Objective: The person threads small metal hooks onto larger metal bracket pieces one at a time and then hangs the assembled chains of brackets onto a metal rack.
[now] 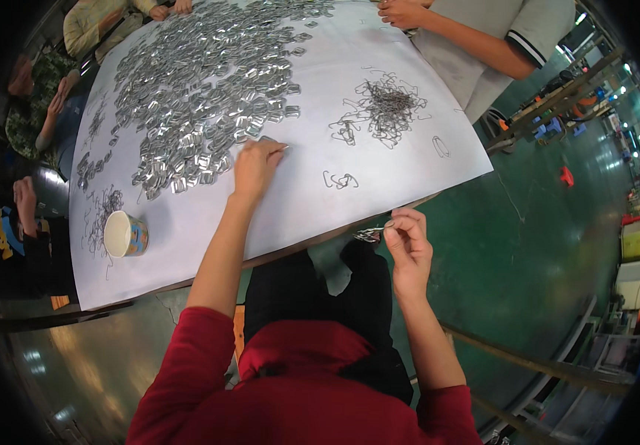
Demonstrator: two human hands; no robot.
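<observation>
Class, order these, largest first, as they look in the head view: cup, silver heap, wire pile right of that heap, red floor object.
1. silver heap
2. wire pile
3. cup
4. red floor object

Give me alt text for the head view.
A person's left hand pinches a small metal piece beside a heap of shiny metal pieces on a white table; the right hand holds a metal cluster just off its near edge. Tangled wires and a patterned cup also sit there.

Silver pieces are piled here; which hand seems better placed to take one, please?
Probably the left hand: it is beside the silver pieces, while the right hand holds metal items off the table.
</observation>
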